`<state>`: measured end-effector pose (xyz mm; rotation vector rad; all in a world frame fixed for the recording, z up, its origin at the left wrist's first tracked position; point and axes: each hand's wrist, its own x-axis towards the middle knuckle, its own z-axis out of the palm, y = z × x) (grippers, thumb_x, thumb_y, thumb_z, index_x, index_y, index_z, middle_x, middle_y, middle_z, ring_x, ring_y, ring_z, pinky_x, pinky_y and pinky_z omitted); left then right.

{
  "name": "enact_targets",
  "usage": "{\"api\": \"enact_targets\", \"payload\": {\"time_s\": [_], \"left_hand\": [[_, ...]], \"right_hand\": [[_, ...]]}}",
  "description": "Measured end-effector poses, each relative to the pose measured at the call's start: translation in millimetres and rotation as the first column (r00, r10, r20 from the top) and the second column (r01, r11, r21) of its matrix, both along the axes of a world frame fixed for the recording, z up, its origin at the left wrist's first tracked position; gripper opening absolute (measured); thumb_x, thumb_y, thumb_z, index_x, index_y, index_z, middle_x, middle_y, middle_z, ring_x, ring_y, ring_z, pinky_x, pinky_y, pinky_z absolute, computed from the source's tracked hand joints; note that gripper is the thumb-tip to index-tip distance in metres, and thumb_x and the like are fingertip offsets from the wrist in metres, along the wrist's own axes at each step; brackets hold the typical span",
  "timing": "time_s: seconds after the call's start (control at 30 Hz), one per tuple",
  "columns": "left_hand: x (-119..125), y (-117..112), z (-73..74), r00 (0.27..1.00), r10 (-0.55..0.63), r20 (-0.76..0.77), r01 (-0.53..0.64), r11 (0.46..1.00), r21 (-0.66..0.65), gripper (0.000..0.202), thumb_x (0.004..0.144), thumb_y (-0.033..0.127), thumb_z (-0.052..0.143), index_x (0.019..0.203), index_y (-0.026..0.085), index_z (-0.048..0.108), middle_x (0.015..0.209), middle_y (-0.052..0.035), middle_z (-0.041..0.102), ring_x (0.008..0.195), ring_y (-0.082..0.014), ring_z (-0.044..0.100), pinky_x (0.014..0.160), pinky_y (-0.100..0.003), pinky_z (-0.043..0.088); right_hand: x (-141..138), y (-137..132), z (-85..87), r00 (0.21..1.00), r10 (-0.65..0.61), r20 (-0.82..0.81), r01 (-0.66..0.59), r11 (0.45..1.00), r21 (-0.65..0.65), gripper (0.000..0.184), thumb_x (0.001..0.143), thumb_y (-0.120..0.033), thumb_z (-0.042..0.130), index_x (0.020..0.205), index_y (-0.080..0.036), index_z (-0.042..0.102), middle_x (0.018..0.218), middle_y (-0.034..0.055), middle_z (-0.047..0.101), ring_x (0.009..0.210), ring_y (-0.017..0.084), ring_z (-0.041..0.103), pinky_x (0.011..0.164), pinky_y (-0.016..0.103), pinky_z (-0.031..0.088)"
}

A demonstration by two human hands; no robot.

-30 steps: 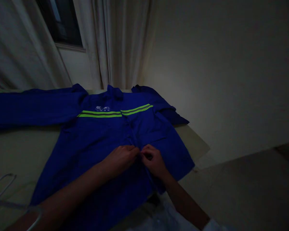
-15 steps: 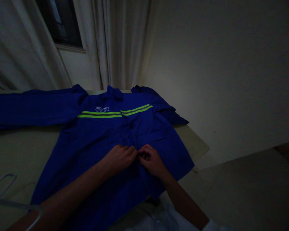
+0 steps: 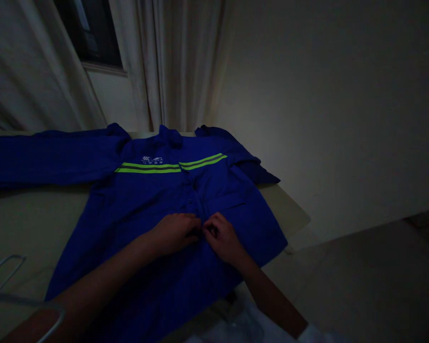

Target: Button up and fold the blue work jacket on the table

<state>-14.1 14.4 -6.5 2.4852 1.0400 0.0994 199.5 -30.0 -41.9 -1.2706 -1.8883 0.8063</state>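
Observation:
A blue work jacket (image 3: pixel 139 209) with a yellow-green reflective stripe (image 3: pixel 148 168) across the chest lies flat, front up, on a pale table (image 3: pixel 28 224). Both hands meet on its front placket, below the stripe. My left hand (image 3: pixel 173 232) has its fingers curled and pinches the fabric edge at the closure. My right hand (image 3: pixel 223 238) is curled too and pinches the opposite edge, fingertips touching the left hand's. What lies between the fingertips is too dark and small to make out.
One sleeve (image 3: pixel 39 159) stretches left across the table; the other is bunched at the right (image 3: pixel 250 166). A wire hanger (image 3: pixel 7 286) lies at the lower left. Curtains (image 3: pixel 178 62) and a dark window (image 3: pixel 89 33) stand behind. The table's right edge (image 3: pixel 293 214) drops to the floor.
Both hands have crept slightly up the jacket's front, staying pinched together on the placket. The jacket has barely shifted.

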Motion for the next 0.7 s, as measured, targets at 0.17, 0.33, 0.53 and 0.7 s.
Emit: {"api": "enact_targets", "payload": {"time_s": [0.17, 0.33, 0.53, 0.7], "left_hand": [[-1, 1, -2.6, 1.000, -0.020, -0.004, 0.020, 1.000, -0.003, 0.013, 0.097, 0.031, 0.059, 0.095, 0.026, 0.071, 0.101, -0.0025, 0.074, 0.089, -0.0229, 0.071, 0.068, -0.031, 0.045], [2, 0, -4.7, 0.996, 0.023, 0.082, -0.018, 0.998, -0.062, 0.014, 0.090, 0.024, 0.064, 0.103, 0.026, 0.069, 0.101, -0.0010, 0.074, 0.088, -0.0206, 0.071, 0.066, -0.029, 0.043], [4, 0, -6.8, 0.990, 0.036, 0.136, -0.018, 0.991, -0.130, 0.015, 0.085, 0.016, 0.062, 0.094, 0.025, 0.070, 0.091, 0.0008, 0.075, 0.081, -0.0177, 0.069, 0.065, -0.027, 0.041], [11, -6, -6.1, 0.993, 0.051, 0.103, -0.041, 0.994, -0.097, 0.023, 0.078, 0.012, 0.061, 0.095, 0.026, 0.070, 0.090, 0.0008, 0.075, 0.078, -0.0193, 0.070, 0.062, -0.028, 0.040]], "right_hand": [[-1, -1, -0.8, 0.999, -0.039, 0.007, 0.039, 0.999, 0.009, 0.019, 0.085, -0.005, 0.066, 0.095, -0.020, 0.072, 0.093, 0.0004, 0.059, 0.071, 0.011, 0.055, 0.065, 0.025, 0.044], [0, -1, 3.5, 0.998, -0.057, -0.033, 0.057, 0.998, -0.009, 0.024, 0.079, -0.002, 0.061, 0.093, -0.020, 0.070, 0.094, 0.0002, 0.059, 0.068, 0.010, 0.055, 0.064, 0.023, 0.044], [0, -1, 7.8, 0.997, -0.064, -0.039, 0.063, 0.998, -0.027, 0.022, 0.079, -0.002, 0.058, 0.089, -0.019, 0.069, 0.092, 0.0006, 0.058, 0.069, 0.011, 0.055, 0.064, 0.024, 0.044], [1, 1, 7.3, 0.997, -0.068, -0.025, 0.067, 0.997, -0.022, 0.022, 0.078, -0.003, 0.059, 0.088, -0.020, 0.068, 0.091, 0.0008, 0.058, 0.070, 0.012, 0.056, 0.064, 0.024, 0.044]]}}
